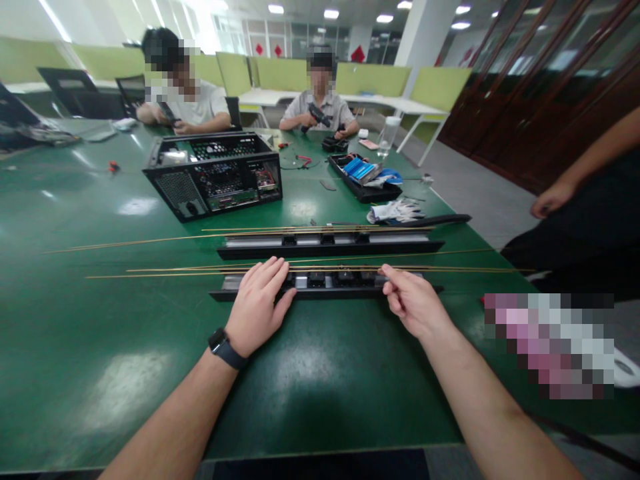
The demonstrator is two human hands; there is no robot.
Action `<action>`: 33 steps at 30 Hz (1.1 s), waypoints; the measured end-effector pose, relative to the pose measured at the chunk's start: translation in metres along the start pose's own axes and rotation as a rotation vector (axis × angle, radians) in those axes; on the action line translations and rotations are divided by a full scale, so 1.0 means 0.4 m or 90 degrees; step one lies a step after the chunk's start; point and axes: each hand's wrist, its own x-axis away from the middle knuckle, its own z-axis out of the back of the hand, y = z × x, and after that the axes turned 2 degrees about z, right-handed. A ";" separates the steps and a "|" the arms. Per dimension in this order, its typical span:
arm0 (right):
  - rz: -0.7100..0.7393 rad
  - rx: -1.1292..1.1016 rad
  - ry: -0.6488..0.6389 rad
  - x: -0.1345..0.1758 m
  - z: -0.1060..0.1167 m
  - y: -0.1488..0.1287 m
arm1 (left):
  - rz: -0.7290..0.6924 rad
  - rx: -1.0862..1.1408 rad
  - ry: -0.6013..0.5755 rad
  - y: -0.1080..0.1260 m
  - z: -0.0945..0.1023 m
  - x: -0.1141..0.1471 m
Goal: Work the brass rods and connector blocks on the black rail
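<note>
A long black rail [327, 293] with a silvery channel and several black blocks lies crosswise in front of me. Thin golden rods [170, 271] run along its top and stick out past both ends. My left hand [257, 303], with a dark watch on the wrist, lies over the left part of this rail, fingers stretched across it and the rods. At the right part, my right hand [410, 300] is closed, thumb and forefinger pinched at a golden rod; the fingertips partly hide the contact. Behind lies a second, similar black rail [330, 251] with more golden rods along it.
An open black computer case [215, 180] stands at the back left. A black tray [367, 190] with blue items and white gloves [397, 211] are at the back right. Two people sit across the green table [165, 333]; another person's arm [590, 167] is at right.
</note>
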 end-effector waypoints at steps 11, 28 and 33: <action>0.004 -0.022 0.004 -0.001 0.001 0.003 | 0.000 0.003 -0.001 -0.002 -0.002 0.001; 0.007 -0.002 -0.007 -0.004 0.004 0.006 | 0.002 0.002 0.000 -0.001 -0.003 0.001; 0.013 -0.014 -0.003 -0.005 0.004 0.008 | -0.002 0.000 0.001 0.000 -0.001 0.000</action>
